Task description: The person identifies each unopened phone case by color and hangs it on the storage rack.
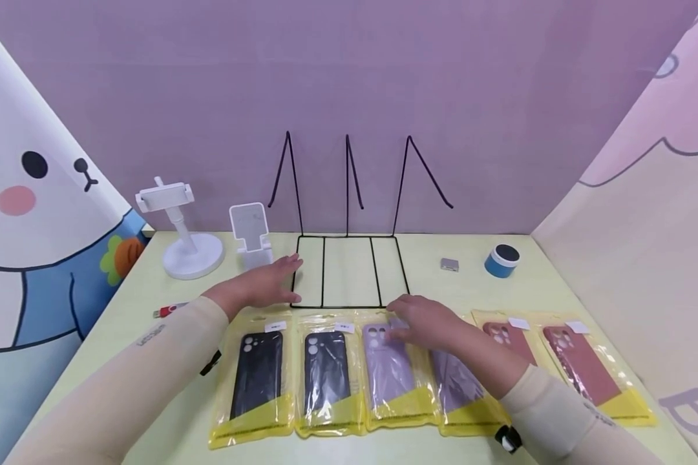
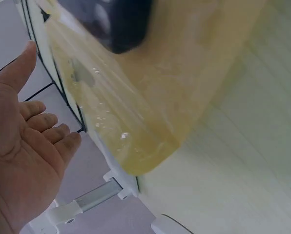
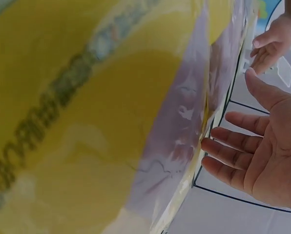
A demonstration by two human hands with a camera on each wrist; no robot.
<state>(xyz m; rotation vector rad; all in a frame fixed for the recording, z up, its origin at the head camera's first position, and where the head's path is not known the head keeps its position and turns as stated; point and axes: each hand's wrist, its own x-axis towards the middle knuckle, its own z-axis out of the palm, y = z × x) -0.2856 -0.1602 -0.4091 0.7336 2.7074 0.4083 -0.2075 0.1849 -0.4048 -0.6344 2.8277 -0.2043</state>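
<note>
My left hand [image 1: 265, 282] is held with extended fingers at the left side of a black wire rack [image 1: 375, 271], holding nothing. Over the upper part of a bagged purple phone case [image 1: 388, 371] hovers my right hand [image 1: 427, 321], its fingers loosely spread and nothing gripped. Whether either hand touches the rack cannot be told. The rack's base lies on the table, and three bent prongs rise at its back. In the left wrist view, the left palm [image 2: 26, 156] faces the camera beside a yellow bag. The right wrist view shows the right palm [image 3: 277, 151] empty.
Several yellow-bagged phone cases line the front, including black ones [image 1: 327, 371] and reddish ones [image 1: 584, 365]. Behind stand a white round-based phone holder [image 1: 193, 256] and a smaller phone stand [image 1: 250, 226]. A red USB stick [image 1: 165, 311], small grey piece [image 1: 450, 265] and blue-white cylinder [image 1: 502, 263] lie around.
</note>
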